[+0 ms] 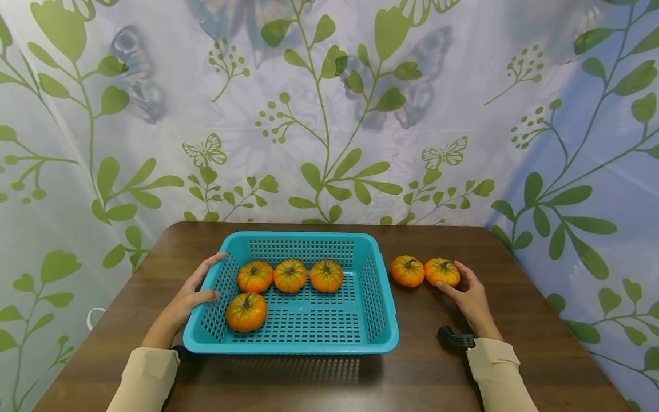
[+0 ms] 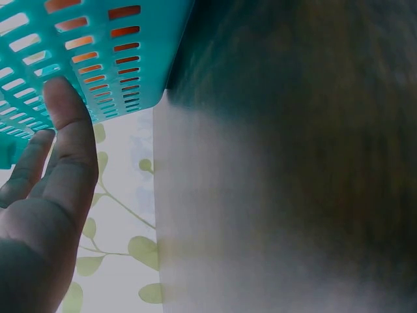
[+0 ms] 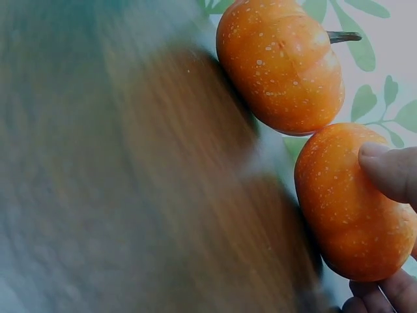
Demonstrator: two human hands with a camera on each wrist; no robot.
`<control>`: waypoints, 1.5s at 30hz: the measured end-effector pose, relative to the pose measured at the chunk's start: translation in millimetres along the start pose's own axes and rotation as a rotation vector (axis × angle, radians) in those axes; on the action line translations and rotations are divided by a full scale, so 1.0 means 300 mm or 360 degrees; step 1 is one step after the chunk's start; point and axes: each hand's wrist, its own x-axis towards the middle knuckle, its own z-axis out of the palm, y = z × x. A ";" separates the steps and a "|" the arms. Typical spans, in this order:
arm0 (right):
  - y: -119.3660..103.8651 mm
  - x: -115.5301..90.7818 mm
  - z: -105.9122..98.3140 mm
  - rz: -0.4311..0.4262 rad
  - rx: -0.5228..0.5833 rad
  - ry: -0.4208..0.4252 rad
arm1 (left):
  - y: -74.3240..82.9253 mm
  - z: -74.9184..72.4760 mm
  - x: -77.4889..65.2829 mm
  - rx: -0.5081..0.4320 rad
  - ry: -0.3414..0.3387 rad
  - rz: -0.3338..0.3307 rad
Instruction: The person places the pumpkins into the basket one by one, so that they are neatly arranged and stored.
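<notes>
At the left side of a turquoise perforated plastic basket (image 1: 288, 348) is my left hand (image 1: 182, 300). Its thumb and fingers look fairly straight at the side rim; the left wrist view shows them against the perforated wall (image 2: 117, 59). My right hand (image 1: 471, 294) grips a small orange pumpkin (image 1: 441, 271), thumb on the near side and fingers around the far side. In the right wrist view this pumpkin (image 3: 352, 208) touches a second pumpkin (image 3: 280, 65) that has a dark stem. Both are on the table to the right of the basket.
Inside the basket, several small pumpkins (image 1: 290, 276) sit toward the left and back. Everything stands on a dark brown wooden table (image 1: 427, 366). A leaf-patterned cloth (image 1: 329, 114) hangs behind it. A black strap piece (image 1: 455, 339) is at the right wrist.
</notes>
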 end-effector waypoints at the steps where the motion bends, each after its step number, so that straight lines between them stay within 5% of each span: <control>1: 0.000 -0.001 0.001 0.0001 -0.0003 0.0004 | 0.000 0.000 0.000 -0.0001 0.0001 -0.0001; 11: 0.012 0.011 0.002 0.0027 0.0027 0.0085 | -0.001 -0.003 -0.003 0.0005 0.0007 0.0001; 34: -0.028 -0.005 0.029 -0.0365 0.0457 0.0290 | 0.001 -0.001 0.001 0.0000 0.0016 -0.0030; 45: -0.090 -0.007 0.039 -0.0528 0.0457 0.0266 | 0.001 0.001 0.003 0.0006 0.0021 -0.0045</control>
